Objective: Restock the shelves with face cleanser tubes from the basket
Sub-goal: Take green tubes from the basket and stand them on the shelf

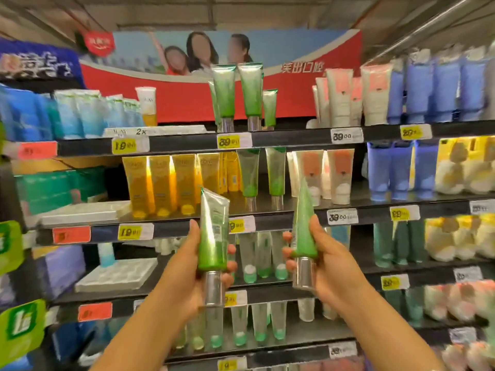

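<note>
Green cleanser tubes — one [213, 236] gripped in your left hand [187, 266], another [302, 228] in your right hand [325, 263] — stand cap-down before the shelves, likely to match the green row [263, 175] behind

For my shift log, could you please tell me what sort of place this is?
Most likely a supermarket skincare aisle: shelves stocked with cleanser tubes, yellow price tags on the edges, and a promotional banner overhead.

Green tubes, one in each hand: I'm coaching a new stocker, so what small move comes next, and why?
Probably lift the left hand's tube onto the second shelf beside the matching green tubes. That row shows only two, with bare shelf in front, and both hands are already raised at its height.
</note>
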The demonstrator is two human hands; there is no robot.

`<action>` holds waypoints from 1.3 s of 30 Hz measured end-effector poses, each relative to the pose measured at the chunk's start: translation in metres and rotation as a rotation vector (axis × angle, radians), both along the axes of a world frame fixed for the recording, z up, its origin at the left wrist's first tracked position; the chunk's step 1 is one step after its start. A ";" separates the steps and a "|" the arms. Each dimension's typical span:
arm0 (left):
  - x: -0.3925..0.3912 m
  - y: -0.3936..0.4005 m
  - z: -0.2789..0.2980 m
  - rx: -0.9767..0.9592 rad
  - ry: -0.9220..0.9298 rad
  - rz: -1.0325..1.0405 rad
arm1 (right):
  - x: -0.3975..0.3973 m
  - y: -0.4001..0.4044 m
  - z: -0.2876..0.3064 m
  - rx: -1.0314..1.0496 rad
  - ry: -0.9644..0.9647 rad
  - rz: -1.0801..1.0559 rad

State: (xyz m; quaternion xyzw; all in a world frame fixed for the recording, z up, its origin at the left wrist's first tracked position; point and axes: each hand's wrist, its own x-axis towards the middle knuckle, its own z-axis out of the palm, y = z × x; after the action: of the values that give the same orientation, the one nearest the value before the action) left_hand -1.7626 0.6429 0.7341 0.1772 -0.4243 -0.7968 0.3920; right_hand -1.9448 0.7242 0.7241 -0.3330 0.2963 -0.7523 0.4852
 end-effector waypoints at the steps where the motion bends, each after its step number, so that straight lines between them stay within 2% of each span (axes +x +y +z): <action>1: -0.003 -0.008 0.008 -0.005 0.017 -0.012 | -0.004 -0.005 0.009 -0.011 0.027 0.000; 8: -0.051 -0.052 0.073 -0.223 0.050 0.014 | -0.058 -0.048 0.076 -0.100 0.124 -0.049; 13: -0.108 -0.080 0.133 -0.616 -0.033 0.164 | -0.115 -0.082 0.134 -0.217 0.260 -0.084; 19: -0.179 -0.098 0.203 -0.948 -0.083 0.595 | -0.166 -0.115 0.203 -0.402 0.442 -0.168; 24: -0.226 -0.115 0.219 -1.041 -0.137 0.762 | -0.187 -0.147 0.232 -0.464 0.513 -0.277; 34: -0.258 -0.144 0.220 -1.028 -0.259 0.786 | -0.206 -0.178 0.229 -0.379 0.633 -0.383; 39: -0.266 -0.150 0.222 -1.027 -0.350 0.867 | -0.211 -0.183 0.228 -0.352 0.721 -0.460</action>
State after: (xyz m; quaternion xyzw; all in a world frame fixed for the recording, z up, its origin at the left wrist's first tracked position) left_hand -2.0283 0.4933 0.9559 0.2484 -0.6956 -0.2263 0.6350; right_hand -2.1556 0.5408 0.9522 -0.5764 0.3801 -0.7154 0.1078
